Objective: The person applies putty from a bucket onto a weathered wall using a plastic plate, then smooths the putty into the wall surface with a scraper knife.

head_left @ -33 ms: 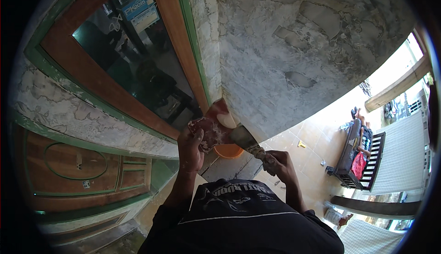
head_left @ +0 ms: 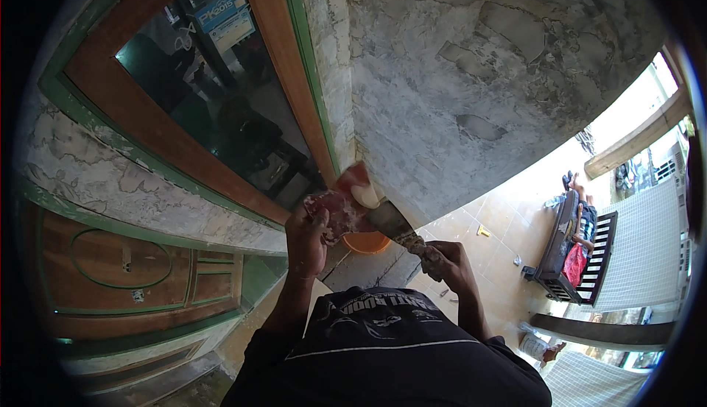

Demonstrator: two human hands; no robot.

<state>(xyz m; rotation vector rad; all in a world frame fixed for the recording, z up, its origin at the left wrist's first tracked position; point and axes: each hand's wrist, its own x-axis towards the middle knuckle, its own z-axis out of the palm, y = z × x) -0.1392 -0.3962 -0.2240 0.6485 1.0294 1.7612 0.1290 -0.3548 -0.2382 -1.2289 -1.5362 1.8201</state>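
Observation:
My left hand [head_left: 305, 241] is closed on the near edge of a flat red spreader board [head_left: 340, 212] smeared with white. A cream-coloured lump of putty [head_left: 365, 196] sits toward the board's right side. In my right hand [head_left: 449, 266] is the handle of a putty knife [head_left: 396, 227], its wide grey blade pointing up and left. The blade's tip is by the board's right edge, next to the putty; whether they touch I cannot tell. Below the board shows part of an orange bucket [head_left: 367, 243]. The patchy grey wall [head_left: 471, 90] rises just beyond.
A wooden-framed window [head_left: 283, 76] with green trim is on the left. Grey planks [head_left: 361, 269] lie below me. On the tiled floor [head_left: 493, 249] to the right lies a yellow object [head_left: 483, 231]. Farther right, a person [head_left: 585, 223] lies on a dark bench [head_left: 560, 238].
The red board in my left hand has shifted and tilted slightly, a little to the right. My right hand and the putty knife look almost unchanged.

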